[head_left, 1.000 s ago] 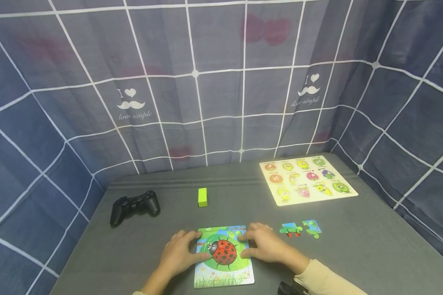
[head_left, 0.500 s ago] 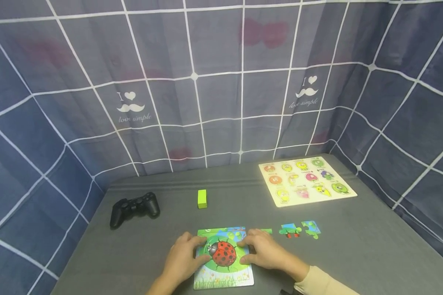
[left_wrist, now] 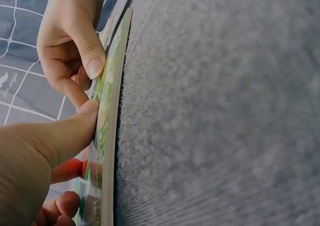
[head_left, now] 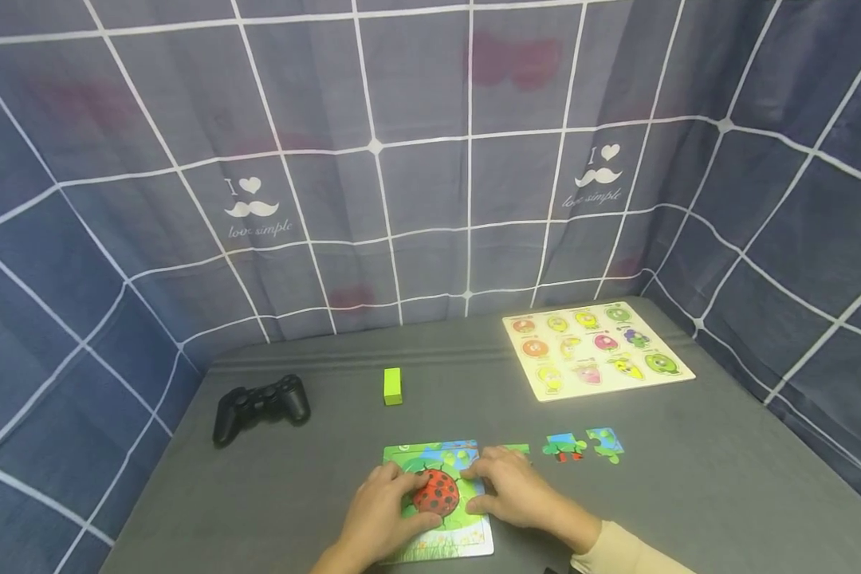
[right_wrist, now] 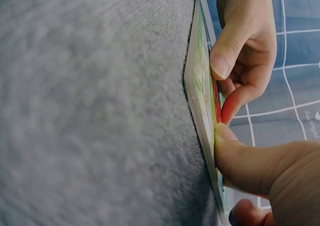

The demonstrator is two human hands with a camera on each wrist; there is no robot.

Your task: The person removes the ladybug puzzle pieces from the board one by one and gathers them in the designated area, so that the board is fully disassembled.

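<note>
A ladybug jigsaw puzzle (head_left: 441, 546) in a flat tray lies on the grey table, picture side up. From its left side my left hand (head_left: 382, 509) reaches over it, thumb and index fingertips touching the ladybug and covering its head. My right hand (head_left: 518, 488) rests at the right edge, thumb and index finger spread apart on the picture. In the left wrist view, the left thumb (left_wrist: 75, 131) presses on the puzzle's face. The right thumb (right_wrist: 240, 156) does likewise in the right wrist view. Other fingers are bent beside the board.
Two loose jigsaw pieces, one with red (head_left: 564, 447) and one blue and green (head_left: 604, 444), lie right of the puzzle. A green strip (head_left: 518, 448) shows behind the right hand. Farther back are a black game controller (head_left: 261, 406), a yellow-green block (head_left: 392, 387) and a fruit puzzle board (head_left: 597, 351).
My left hand has slid right, from the puzzle's left edge onto the ladybug. The right hand stays in nearly the same place. The puzzle has not visibly moved on the table.
</note>
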